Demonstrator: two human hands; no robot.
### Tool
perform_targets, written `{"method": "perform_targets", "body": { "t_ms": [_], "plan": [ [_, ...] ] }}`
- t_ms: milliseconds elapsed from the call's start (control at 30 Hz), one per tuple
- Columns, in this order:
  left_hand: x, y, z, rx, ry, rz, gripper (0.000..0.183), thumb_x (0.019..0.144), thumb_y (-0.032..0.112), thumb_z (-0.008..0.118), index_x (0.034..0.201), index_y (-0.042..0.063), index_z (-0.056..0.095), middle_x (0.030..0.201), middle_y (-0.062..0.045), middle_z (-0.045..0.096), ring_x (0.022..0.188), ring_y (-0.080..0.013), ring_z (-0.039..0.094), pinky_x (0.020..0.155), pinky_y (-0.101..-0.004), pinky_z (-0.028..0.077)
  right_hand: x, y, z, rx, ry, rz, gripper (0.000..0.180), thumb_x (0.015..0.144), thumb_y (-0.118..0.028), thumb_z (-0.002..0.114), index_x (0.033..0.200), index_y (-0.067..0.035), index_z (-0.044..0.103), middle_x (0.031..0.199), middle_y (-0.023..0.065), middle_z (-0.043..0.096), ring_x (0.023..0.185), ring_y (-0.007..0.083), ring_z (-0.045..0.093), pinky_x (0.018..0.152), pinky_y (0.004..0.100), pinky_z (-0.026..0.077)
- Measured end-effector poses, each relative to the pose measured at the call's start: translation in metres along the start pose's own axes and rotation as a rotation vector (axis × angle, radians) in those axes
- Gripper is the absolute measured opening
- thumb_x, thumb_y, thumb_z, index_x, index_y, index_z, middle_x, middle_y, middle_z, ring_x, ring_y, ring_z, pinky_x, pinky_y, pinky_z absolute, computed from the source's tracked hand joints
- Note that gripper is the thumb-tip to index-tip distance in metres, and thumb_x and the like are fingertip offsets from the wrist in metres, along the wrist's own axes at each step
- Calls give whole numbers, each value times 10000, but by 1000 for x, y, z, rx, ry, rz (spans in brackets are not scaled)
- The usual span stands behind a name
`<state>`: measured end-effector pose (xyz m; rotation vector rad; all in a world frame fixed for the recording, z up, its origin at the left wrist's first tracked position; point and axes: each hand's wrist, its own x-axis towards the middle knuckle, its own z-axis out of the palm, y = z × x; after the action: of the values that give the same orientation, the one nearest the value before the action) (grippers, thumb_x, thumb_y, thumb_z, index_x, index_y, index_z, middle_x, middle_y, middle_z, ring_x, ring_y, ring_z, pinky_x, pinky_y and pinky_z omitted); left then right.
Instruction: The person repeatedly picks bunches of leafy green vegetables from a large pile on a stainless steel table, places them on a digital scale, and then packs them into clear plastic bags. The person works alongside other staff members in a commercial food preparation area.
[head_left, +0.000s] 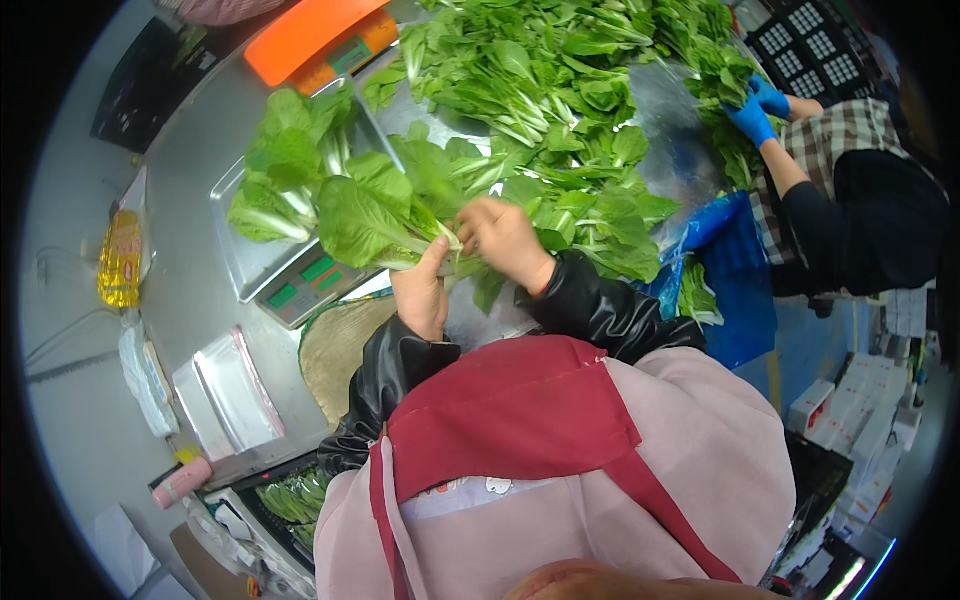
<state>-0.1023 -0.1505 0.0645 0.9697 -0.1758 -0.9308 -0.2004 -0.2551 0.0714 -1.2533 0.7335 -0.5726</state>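
Observation:
My left hand (424, 289) grips the stem end of a leafy green head (364, 221), its broad leaves spreading to the left over the edge of a weighing scale (311, 289). Close beside it, my right hand (499, 236) has its fingers bent at the stems, slightly blurred; whether it pinches a leaf cannot be told. More leafy greens (274, 199) lie on the scale's metal tray (244, 262). A large pile of loose greens (517, 97) covers the metal table beyond my hands.
An orange scale (315, 37) stands at the back left. Clear plastic bags (229, 394) lie at left, near a pink bottle (182, 484). At right, a co-worker's blue-gloved hands (754, 120) hold greens beside a blue plastic bag (731, 300). A black crate (810, 49) is behind.

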Motion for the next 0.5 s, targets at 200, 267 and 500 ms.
{"method": "perform_targets", "body": {
  "t_ms": [200,267,500],
  "plan": [
    [-16,29,-33,-240,-65,-222,434,876,-32,553,1285,59,439,1226,-133,563,1144,-278,554,977,-516,467,48,-20,-47,-1253,-182,-416,275,947,-223,505,893,-11,672,719,105,668,655,177,649,599,347,503],
    [-21,32,-36,-315,-91,-226,471,874,-37,544,1319,53,420,1253,-142,545,1174,-285,528,1014,-502,433,57,-39,-34,-976,-333,-313,357,942,-327,511,898,-21,689,743,116,676,687,200,651,661,349,513],
    [-17,29,-43,-293,-133,-166,437,874,-14,574,1294,29,461,1229,-122,567,1123,-246,552,978,-407,434,9,-28,22,-328,-588,35,294,847,-296,681,886,-5,689,719,98,663,639,134,598,606,288,471]
  ]
}}
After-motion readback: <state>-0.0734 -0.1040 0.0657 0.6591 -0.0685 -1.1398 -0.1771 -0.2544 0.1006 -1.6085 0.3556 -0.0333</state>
